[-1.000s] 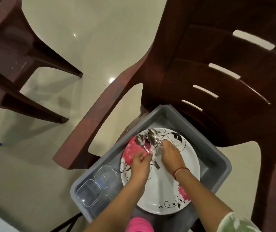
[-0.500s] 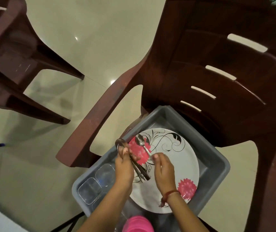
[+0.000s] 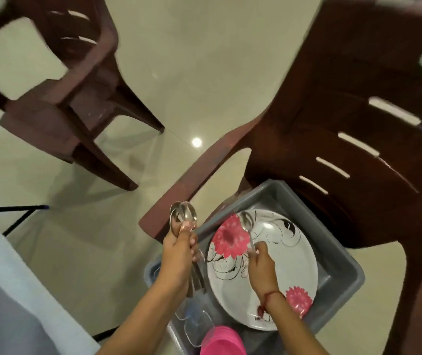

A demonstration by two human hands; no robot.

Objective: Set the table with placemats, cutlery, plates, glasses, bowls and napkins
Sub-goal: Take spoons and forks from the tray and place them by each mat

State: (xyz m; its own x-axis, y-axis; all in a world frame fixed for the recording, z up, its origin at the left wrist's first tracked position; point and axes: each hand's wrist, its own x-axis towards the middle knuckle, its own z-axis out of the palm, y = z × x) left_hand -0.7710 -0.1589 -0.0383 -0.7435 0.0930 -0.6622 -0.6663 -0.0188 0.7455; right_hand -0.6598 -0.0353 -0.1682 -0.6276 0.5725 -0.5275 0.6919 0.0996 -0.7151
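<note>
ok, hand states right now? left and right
left hand: grips a bunch of spoons.
right hand: fingers pinch a single spoon over the plate.

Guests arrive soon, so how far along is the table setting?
Early. Nothing shows as laid: the flowered plate and clear bowls sit in the grey tub on the chair. In hand: the left hand grips several spoons, the right hand pinches a single spoon. Left: laying everything out.
</note>
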